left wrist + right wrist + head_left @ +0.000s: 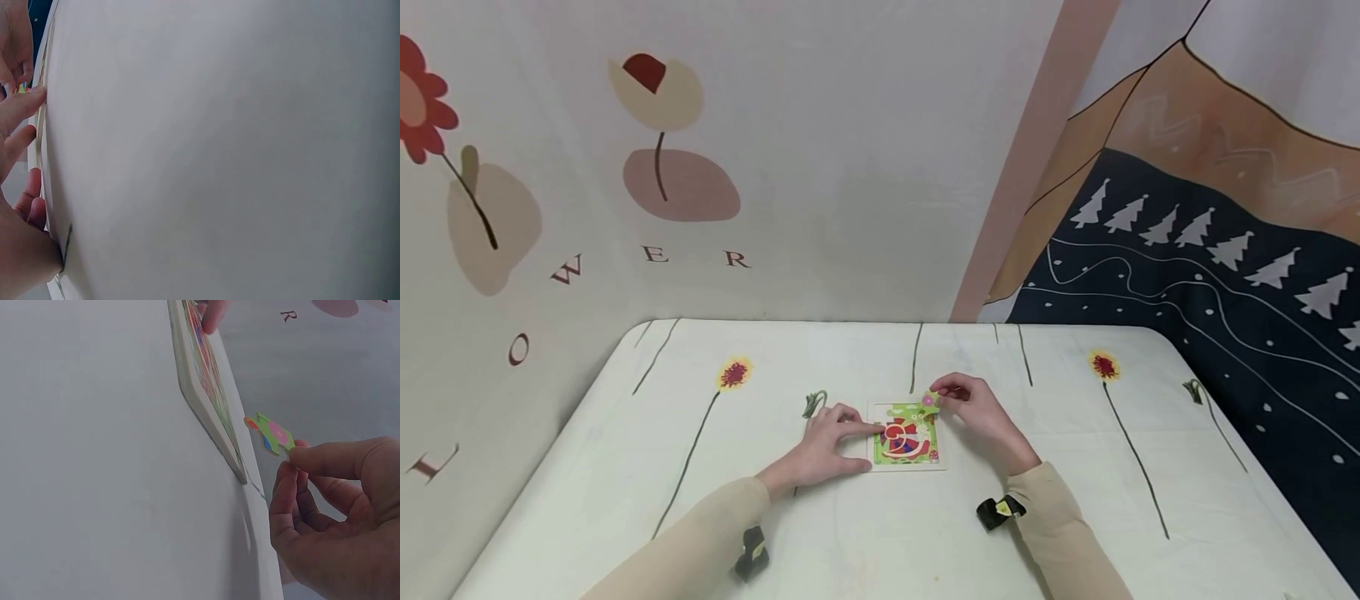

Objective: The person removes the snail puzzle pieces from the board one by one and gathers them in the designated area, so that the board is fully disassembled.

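A square jigsaw puzzle board (904, 467) with a light frame lies on the table, its picture showing a red, cream and purple figure on green. My left hand (829, 446) is at its left side, the extended index finger over the picture and the thumb at the lower left edge. Between thumb and fingertips my right hand (981, 415) pinches a puzzle piece (275, 433), green with a pink flower and bits of orange and blue. That piece is raised above the board's upper right corner, clear of its surface in the right wrist view.
The white tabletop (880, 533) bears printed flowers and stems. Behind it hangs a pale wall cloth (850, 250) with flower prints and letters. A dark cloth with white trees (1187, 250) is at the right. Each forearm wears a black strap device (998, 512).
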